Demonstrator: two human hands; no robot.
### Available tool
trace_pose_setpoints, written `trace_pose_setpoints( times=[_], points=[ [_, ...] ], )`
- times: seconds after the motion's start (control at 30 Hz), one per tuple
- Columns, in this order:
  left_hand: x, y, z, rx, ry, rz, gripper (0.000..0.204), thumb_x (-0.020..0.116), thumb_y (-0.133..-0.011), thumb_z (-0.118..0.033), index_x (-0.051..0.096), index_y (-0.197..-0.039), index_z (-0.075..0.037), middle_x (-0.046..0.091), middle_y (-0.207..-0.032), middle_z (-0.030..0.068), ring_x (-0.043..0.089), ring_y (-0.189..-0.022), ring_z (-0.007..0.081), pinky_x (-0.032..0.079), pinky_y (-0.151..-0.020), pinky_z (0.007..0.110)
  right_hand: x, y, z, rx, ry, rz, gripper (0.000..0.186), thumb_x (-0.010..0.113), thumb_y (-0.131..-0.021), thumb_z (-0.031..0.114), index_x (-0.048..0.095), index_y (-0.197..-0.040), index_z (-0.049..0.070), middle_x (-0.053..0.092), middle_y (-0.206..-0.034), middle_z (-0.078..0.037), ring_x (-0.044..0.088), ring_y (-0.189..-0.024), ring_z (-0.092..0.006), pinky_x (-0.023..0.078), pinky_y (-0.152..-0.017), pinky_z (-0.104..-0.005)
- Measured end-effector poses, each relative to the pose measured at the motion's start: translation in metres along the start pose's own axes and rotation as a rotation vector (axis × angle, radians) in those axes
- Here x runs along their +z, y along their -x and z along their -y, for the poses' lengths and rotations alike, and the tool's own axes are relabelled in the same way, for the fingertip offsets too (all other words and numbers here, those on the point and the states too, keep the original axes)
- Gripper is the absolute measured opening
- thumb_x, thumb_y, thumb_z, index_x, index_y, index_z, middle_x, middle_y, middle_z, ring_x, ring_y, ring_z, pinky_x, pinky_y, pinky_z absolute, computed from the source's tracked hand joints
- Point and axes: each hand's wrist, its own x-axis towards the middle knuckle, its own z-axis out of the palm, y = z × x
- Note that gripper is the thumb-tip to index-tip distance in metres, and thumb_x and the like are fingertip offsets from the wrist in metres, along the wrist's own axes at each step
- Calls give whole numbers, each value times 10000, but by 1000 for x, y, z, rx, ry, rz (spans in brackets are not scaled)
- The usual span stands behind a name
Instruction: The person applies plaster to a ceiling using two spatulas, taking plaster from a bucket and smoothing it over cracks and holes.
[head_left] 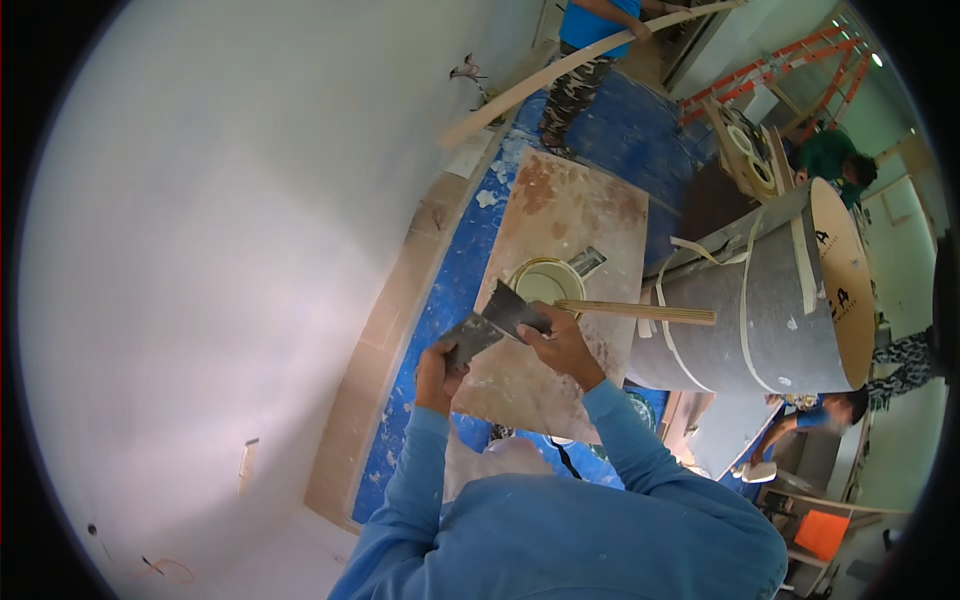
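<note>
My left hand [436, 380] grips a dark flat scraper blade [470, 338]. Just right of it, my right hand [562, 350] holds a second dark scraper [515, 308], its blade raised at an angle close to the first. Behind them a white bucket [540, 276] with pale contents stands on a stained board [560, 200]. A flat metal tool [590, 260] lies beside the bucket's back right. A long wooden stick [650, 310] reaches rightward from behind my right hand; where its left end rests is unclear.
A co-worker [585, 25] holds a long wooden strip [540, 82] ahead. A large grey cylinder [720, 330] with straps lies right. Beyond are an orange ladder [740, 80] and a green-clad person [830, 160]. Another person [820, 420] works lower right. A white wall [200, 250] rises left.
</note>
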Motion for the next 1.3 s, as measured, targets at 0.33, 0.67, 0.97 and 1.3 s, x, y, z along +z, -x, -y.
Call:
trace_pose_setpoints(
  times=[0.33,0.67,0.97,1.3],
  points=[
    [75,-13,-131,256,-175,430,390,547,-949,-66,517,-1335,-21,640,-1174,99,681,-878,164,515,-523,238,74,-89,-16,-144,496,-1,546,569,-756,-87,564,-1290,20,537,-1230,-225,571,-1113,-392,498,-900,-428],
    [56,-93,-226,505,-411,270,312,545,-961,-96,571,-1263,-22,673,-981,62,561,-675,81,374,-467,233,101,-165,-24,59,445,-269,358,611,-772,88,619,-1123,14,631,-942,-244,640,-895,-428,517,-783,-482],
    [149,-155,-245,1198,-1051,-39,403,533,-879,-66,493,-1252,80,623,-1114,331,596,-1057,485,459,-918,515,57,-416,36,-518,997,92,258,635,-808,113,600,-1056,52,651,-1015,-202,656,-921,-383,536,-790,-473],
    [-24,-108,-196,822,-885,114,535,592,-847,-62,444,-1347,58,574,-1217,288,639,-1022,389,517,-854,427,21,-378,108,-660,644,-530,536,586,-887,88,443,-1393,-15,649,-1138,-211,665,-967,-340,509,-825,-396]
  ],
)
